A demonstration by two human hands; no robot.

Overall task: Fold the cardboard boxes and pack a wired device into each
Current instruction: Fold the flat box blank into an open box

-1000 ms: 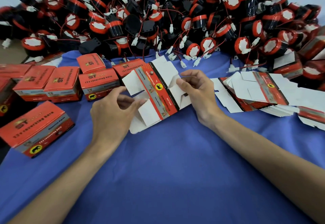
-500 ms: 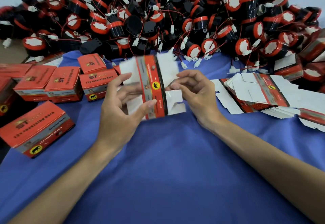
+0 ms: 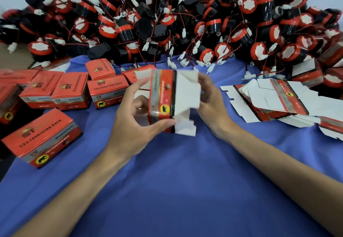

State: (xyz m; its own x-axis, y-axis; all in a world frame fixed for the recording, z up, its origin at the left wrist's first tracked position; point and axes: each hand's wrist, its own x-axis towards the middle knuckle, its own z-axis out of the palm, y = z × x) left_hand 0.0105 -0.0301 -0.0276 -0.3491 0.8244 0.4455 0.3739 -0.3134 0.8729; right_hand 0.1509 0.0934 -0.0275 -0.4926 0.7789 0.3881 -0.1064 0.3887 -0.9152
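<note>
Above the worktop point(image 3: 176, 181), left hand point(image 3: 130, 125) and right hand point(image 3: 213, 110) each grip the half-formed box point(image 3: 163, 95), held clear presumably so flaps can fold

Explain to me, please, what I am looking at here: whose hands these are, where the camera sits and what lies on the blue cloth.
There is no machine here: a person works with bare hands, and a camera worn on their head looks forward and down at them. The left hand and right hand both hold a half-folded cardboard box over the blue cloth; its white flaps stand open. To the left lie closed red boxes, to the right a stack of flat box blanks. Along the far side is a big pile of black-and-red wired devices with white plugs.
</note>
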